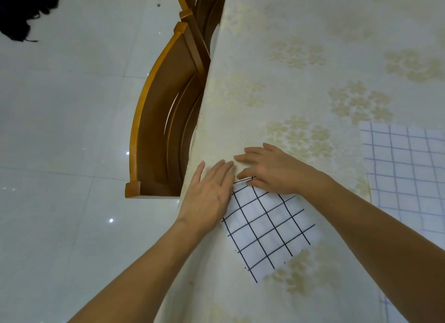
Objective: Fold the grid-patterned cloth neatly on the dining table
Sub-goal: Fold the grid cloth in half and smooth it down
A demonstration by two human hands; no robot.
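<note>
A white cloth with a black grid [267, 228] lies folded into a small rectangle on the dining table [313, 57], near its left edge. My left hand [209, 192] rests flat with fingers together along the cloth's left side. My right hand [269, 168] lies palm down on the cloth's far corner, fingers spread, the thumb pressing the top edge. Neither hand grips the cloth; both press on it.
The table wears a cream cloth with pale floral prints. A second white cloth with a fainter blue grid [407, 175] lies flat at the right edge. Two wooden chairs [163, 120] are tucked against the table's left side. A tiled floor [60, 130] spreads to the left.
</note>
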